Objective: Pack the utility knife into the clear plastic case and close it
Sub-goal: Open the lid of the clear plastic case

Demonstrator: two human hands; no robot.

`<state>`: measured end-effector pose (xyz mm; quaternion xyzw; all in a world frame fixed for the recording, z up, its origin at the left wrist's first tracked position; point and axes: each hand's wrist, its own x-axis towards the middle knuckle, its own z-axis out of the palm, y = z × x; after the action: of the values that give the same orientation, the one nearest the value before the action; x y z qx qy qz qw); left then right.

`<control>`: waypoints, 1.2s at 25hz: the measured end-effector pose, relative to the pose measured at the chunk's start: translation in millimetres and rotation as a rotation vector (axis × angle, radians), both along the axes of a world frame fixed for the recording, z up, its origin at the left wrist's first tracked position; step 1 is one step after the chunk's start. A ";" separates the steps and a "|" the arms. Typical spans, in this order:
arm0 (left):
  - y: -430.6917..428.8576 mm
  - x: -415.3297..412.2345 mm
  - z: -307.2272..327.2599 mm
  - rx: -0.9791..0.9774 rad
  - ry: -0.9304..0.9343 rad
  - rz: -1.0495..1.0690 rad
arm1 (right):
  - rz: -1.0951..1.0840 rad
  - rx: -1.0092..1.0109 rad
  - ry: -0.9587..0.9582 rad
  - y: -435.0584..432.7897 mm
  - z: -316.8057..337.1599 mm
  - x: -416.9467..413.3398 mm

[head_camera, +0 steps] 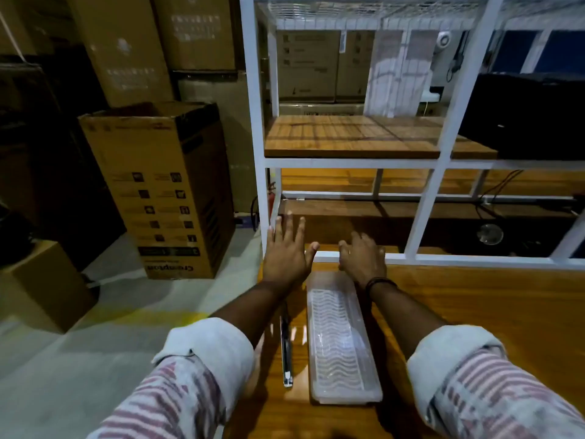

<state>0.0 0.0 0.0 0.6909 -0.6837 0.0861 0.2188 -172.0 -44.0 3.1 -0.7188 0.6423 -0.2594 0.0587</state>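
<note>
I am standing at a glossy orange-brown wooden table [474, 312], which is backed by a white metal shelving frame with wooden boards [348, 137]; a tall brown cardboard box printed with icons [164, 191] is standing on the floor to the left. Both of my forearms are reaching forward in rolled-up red-and-white striped sleeves [177, 384]. The long rectangular clear plastic case with a wavy ribbed bottom [342, 343] is lying lengthwise on the table between my arms, and I cannot tell whether a lid is sitting on it. The slim black-and-silver utility knife [286, 353] is lying on the table just beside the case's left edge, parallel to it, outside it. My left hand [286, 251] is hovering flat with fingers spread, holding nothing. My right hand [362, 258] is resting palm-down, fingers loosely curled at the frame's lower rail beyond the case's far end, gripping nothing.
</note>
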 end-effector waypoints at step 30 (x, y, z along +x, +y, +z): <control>-16.3 -46.3 -73.6 0.345 0.778 0.251 | -0.102 0.158 -0.314 1.0 -79.2 -4.7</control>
<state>-46.3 -16.3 -73.6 0.7758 -0.4657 -0.2699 0.3292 -176.7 -43.0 -76.1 -0.6293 0.6792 -0.3196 0.2013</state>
